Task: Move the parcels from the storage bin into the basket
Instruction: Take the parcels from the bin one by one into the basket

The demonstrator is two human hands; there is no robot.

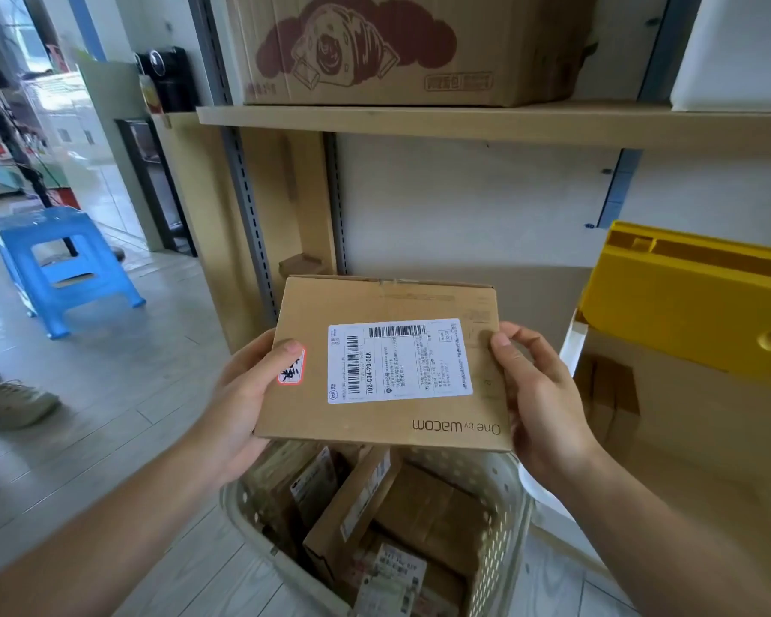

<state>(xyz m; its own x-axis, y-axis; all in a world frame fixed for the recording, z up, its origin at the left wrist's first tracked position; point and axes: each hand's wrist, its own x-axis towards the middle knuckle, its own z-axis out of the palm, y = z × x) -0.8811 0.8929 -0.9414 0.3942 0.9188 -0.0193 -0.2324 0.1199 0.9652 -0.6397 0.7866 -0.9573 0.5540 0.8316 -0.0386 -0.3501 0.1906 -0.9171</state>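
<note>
Left hand (245, 396): holds the left edge of the flat brown box (386, 362), thumb on top beside a small red-edged sticker (292, 369).
Right hand (537, 405): holds the box's right edge, thumb on top, fingers curled under.
Box: held flat in the air, right above the basket — a white label (399, 360) with bar codes faces up.
Basket (506, 492): pale, with holes, near on the floor, many brown parcels (423, 514) inside.
Yellow bin (695, 300): on the right, tipped.
Blue stool (63, 264): far left — on the floor.

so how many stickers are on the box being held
2: a white shipping label at the middle of the box top, and a small red-edged sticker under the left thumb. Other faces are hidden.
</note>
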